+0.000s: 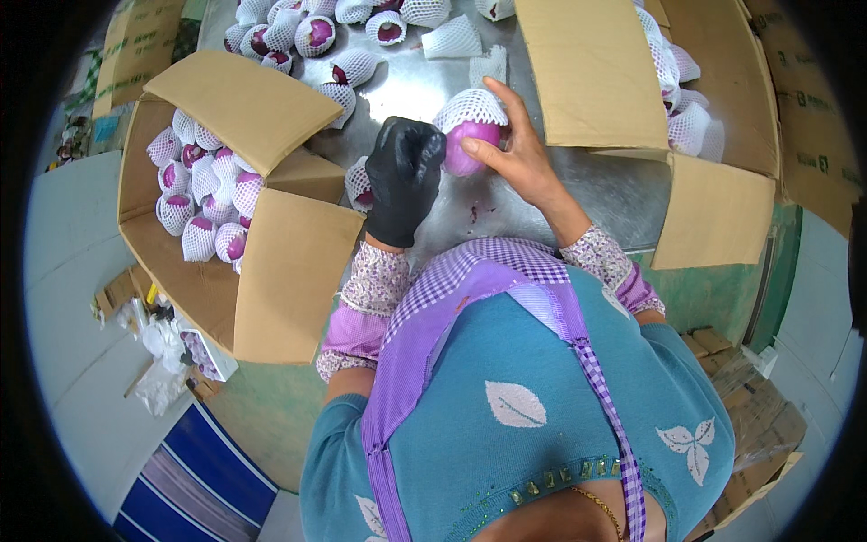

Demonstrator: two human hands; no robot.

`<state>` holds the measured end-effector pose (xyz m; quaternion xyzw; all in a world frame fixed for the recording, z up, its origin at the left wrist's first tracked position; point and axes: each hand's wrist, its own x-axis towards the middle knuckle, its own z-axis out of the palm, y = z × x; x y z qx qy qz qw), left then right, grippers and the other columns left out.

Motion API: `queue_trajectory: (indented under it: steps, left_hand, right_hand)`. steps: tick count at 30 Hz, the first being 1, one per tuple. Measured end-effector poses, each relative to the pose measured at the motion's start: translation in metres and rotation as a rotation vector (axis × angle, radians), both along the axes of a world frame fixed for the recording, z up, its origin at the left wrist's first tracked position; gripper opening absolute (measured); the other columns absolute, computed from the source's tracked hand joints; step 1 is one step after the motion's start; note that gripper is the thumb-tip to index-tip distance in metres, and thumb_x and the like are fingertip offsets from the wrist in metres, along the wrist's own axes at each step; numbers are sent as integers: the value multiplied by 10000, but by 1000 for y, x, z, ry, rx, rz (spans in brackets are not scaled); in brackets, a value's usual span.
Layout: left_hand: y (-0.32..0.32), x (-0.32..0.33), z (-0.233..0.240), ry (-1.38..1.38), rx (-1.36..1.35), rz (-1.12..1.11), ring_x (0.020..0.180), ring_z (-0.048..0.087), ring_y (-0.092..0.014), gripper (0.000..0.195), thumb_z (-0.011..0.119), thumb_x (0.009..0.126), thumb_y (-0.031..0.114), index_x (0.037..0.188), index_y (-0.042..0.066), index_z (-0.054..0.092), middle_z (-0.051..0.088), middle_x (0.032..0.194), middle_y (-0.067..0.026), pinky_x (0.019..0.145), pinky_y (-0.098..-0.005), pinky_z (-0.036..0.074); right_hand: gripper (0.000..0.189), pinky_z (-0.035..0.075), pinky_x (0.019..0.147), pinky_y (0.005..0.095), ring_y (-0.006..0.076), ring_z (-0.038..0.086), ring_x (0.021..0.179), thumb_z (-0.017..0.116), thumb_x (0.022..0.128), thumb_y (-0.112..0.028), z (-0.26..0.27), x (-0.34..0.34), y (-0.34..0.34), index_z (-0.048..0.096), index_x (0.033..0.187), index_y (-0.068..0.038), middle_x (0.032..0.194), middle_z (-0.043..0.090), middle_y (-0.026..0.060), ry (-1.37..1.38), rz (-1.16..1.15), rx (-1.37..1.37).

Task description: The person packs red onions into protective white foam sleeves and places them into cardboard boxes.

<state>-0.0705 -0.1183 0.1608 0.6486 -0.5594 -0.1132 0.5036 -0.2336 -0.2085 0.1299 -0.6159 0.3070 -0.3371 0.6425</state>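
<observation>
In my bare right hand (518, 152) I hold a round, glossy purple fruit or vegetable (467, 152), thumb on its front and fingers around its far side. A white foam net sleeve (471, 108) covers its upper half, and the lower half is uncovered. My left hand (405, 176), in a black glove, is curled right beside the fruit's left side. Its fingertips are hidden, so I cannot tell whether it grips anything. Another netted purple piece (359, 186) lies partly behind the left glove.
Left stands an open carton (291, 271) holding several netted pieces (203, 183). Another open carton (589, 74) with netted pieces (687, 122) stands right. On the metal table (399, 88), more netted pieces (315, 34) and loose foam sleeves (452, 39) lie at the back. Carton flaps overhang the table.
</observation>
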Motion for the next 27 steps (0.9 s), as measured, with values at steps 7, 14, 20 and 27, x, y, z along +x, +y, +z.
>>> queue_trajectory:
  steps: [7, 14, 20, 27]
  left_hand:
    - [19, 0, 2, 143, 50, -119, 695, 597, -189, 55, 643, 899, 42, 943, 13, 629, 614, 878, -90, 663, -292, 482]
    - [-5, 21, -24, 703, -49, 32, 697, 519, -63, 242, 460, 1059, 191, 1182, 38, 601, 630, 923, -24, 647, -215, 441]
    - [-61, 39, -105, 531, 75, 171, 955, 584, -147, 368, 629, 972, 186, 1293, 31, 537, 591, 1149, -81, 769, -294, 501]
    - [-141, 47, -166, -300, 23, 293, 1283, 457, -387, 713, 763, 805, 344, 1414, 105, 479, 511, 1354, -207, 1093, -493, 356]
  right_hand:
    - [752, 419, 1073, 388, 252, 451, 1322, 769, 864, -276, 1, 5, 6, 382, 1488, -112, 1482, 405, 117, 17, 40, 59]
    - [748, 415, 1077, 375, 237, 442, 1321, 789, 837, -194, 74, -20, 19, 397, 1467, -102, 1449, 408, 77, -122, 174, 96]
    - [933, 330, 1155, 371, 222, 418, 1366, 839, 727, -221, 149, -78, 10, 341, 1497, -56, 1453, 421, 109, -392, 220, 216]
    - [479, 563, 926, 414, 227, 572, 1236, 519, 1038, -339, 131, -169, -104, 444, 1436, -82, 1382, 545, 96, -282, -389, 218]
